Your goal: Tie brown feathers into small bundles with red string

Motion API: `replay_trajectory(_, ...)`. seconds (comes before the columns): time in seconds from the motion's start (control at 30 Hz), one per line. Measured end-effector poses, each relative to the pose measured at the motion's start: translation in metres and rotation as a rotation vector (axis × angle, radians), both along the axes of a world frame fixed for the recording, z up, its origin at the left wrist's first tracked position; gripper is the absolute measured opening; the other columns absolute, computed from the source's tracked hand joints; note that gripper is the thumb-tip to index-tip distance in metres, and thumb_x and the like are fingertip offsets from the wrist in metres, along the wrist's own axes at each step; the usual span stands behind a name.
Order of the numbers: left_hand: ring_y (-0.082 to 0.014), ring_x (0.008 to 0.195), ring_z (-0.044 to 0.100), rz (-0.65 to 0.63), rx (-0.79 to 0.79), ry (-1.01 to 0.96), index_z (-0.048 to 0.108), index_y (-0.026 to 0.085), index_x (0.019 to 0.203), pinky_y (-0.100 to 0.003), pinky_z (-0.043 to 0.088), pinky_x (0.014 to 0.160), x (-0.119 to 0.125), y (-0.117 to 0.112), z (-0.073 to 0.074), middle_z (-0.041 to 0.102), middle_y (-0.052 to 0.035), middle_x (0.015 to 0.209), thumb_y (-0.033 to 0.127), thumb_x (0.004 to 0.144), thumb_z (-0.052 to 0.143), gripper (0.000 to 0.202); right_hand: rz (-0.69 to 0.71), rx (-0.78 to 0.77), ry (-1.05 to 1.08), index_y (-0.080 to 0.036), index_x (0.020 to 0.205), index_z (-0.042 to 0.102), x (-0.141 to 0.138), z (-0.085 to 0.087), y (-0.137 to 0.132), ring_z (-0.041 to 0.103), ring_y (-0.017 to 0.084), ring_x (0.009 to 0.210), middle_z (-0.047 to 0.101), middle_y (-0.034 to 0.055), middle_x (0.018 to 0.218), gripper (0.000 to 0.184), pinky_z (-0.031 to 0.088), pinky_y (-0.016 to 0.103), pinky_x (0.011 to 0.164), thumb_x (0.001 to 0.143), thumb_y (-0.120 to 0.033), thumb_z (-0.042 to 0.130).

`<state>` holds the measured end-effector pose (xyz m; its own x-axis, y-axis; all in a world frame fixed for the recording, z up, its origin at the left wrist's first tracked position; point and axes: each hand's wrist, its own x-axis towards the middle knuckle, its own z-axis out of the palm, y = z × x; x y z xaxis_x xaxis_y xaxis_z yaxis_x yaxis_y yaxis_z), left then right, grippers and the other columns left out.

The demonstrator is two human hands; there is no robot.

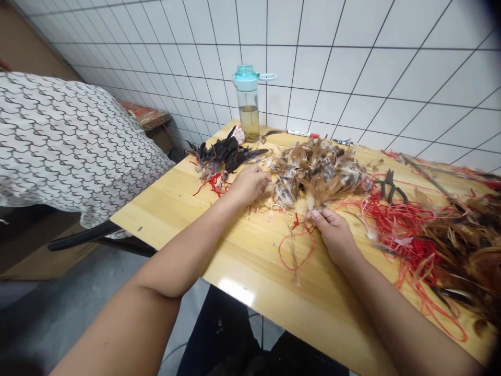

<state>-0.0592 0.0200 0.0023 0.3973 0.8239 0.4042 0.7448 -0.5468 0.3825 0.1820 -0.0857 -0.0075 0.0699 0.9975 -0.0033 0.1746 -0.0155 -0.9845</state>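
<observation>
My left hand (248,184) rests at the left edge of a heap of brown feathers (313,169), fingers curled into it; what they grip is hidden. My right hand (332,230) is pinched shut on a thin feather tied with red string (296,245), whose loop trails on the wooden table (250,250). A bundle of black feathers (223,154) with red string lies just left of my left hand.
A water bottle with a teal lid (247,102) stands at the back by the tiled wall. Dark pliers (389,188) lie right of the heap. A tangle of red string and brown feathers (430,240) covers the right side. A person in a patterned shirt (66,141) sits at left.
</observation>
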Motion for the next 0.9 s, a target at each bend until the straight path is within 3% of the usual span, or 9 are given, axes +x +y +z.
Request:
replay_trajectory(0.1, -0.0189, 0.089, 0.050, -0.008, -0.024, 0.083, 0.072, 0.022, 0.097, -0.029, 0.039, 0.079, -0.002, 0.008, -0.012, 0.057, -0.0046, 0.092, 0.008, 0.073, 0.053, 0.034, 0.009, -0.002, 0.018, -0.020, 0.071, 0.065, 0.000, 0.001, -0.001, 0.059, 0.019, 0.079, 0.068, 0.0042, 0.077, 0.033, 0.045, 0.033, 0.079, 0.070, -0.053, 0.067)
replay_trajectory(0.2, -0.0216, 0.090, 0.048, -0.002, -0.012, 0.139, 0.071, 0.023, 0.093, -0.031, 0.038, 0.078, -0.005, 0.012, -0.014, 0.057, -0.0051, 0.093, 0.007, 0.067, 0.058, 0.033, 0.018, 0.007, -0.008, -0.020, 0.070, 0.065, 0.001, 0.001, -0.001, 0.058, 0.019, 0.077, 0.067, 0.0040, 0.075, 0.035, 0.044, 0.032, 0.076, 0.071, -0.054, 0.066)
replay_trajectory(0.43, -0.0233, 0.090, 0.049, 0.094, -0.003, 0.184, 0.065, 0.017, 0.082, -0.036, 0.042, 0.080, -0.011, 0.011, -0.006, 0.057, -0.0105, 0.095, 0.014, 0.078, 0.052, 0.013, 0.008, -0.003, -0.065, -0.020, 0.069, 0.066, 0.001, 0.001, -0.001, 0.058, 0.019, 0.075, 0.068, 0.0042, 0.074, 0.035, 0.045, 0.032, 0.073, 0.070, -0.054, 0.066)
replay_trajectory(0.57, -0.0162, 0.082, 0.052, 0.115, -0.117, -0.157, 0.058, 0.016, 0.080, -0.029, 0.042, 0.076, -0.005, 0.002, 0.007, 0.058, -0.0046, 0.084, 0.018, 0.081, 0.053, 0.006, -0.002, 0.013, -0.037, -0.020, 0.068, 0.066, 0.001, 0.002, -0.001, 0.060, 0.020, 0.078, 0.070, 0.0043, 0.076, 0.035, 0.046, 0.034, 0.077, 0.070, -0.055, 0.066)
replay_trajectory(0.73, -0.0074, 0.058, 0.048, -0.053, -0.562, -0.763, 0.050, 0.016, 0.079, -0.020, 0.038, 0.057, 0.020, -0.024, 0.021, 0.054, 0.0024, 0.065, 0.025, 0.079, 0.060, 0.014, -0.039, 0.007, -0.022, -0.020, 0.068, 0.068, 0.001, -0.003, 0.001, 0.062, 0.021, 0.079, 0.071, 0.0054, 0.077, 0.036, 0.047, 0.036, 0.078, 0.068, -0.056, 0.068)
replay_trajectory(0.8, -0.0059, 0.054, 0.048, -0.146, -0.732, -0.862, 0.049, 0.015, 0.078, -0.019, 0.038, 0.054, 0.032, -0.034, 0.022, 0.054, 0.0032, 0.062, 0.026, 0.076, 0.065, 0.020, -0.053, 0.003, -0.028, -0.020, 0.069, 0.070, 0.001, -0.004, 0.001, 0.062, 0.021, 0.079, 0.072, 0.0056, 0.077, 0.035, 0.047, 0.035, 0.078, 0.068, -0.054, 0.068)
replay_trajectory(0.9, -0.0055, 0.054, 0.051, -0.255, -0.862, -0.907, 0.050, 0.014, 0.078, -0.018, 0.040, 0.055, 0.047, -0.048, 0.021, 0.059, 0.0015, 0.063, 0.028, 0.074, 0.070, 0.025, -0.051, 0.001, -0.035, -0.020, 0.070, 0.071, -0.001, -0.004, 0.002, 0.062, 0.021, 0.076, 0.072, 0.0052, 0.076, 0.032, 0.047, 0.034, 0.075, 0.068, -0.051, 0.068)
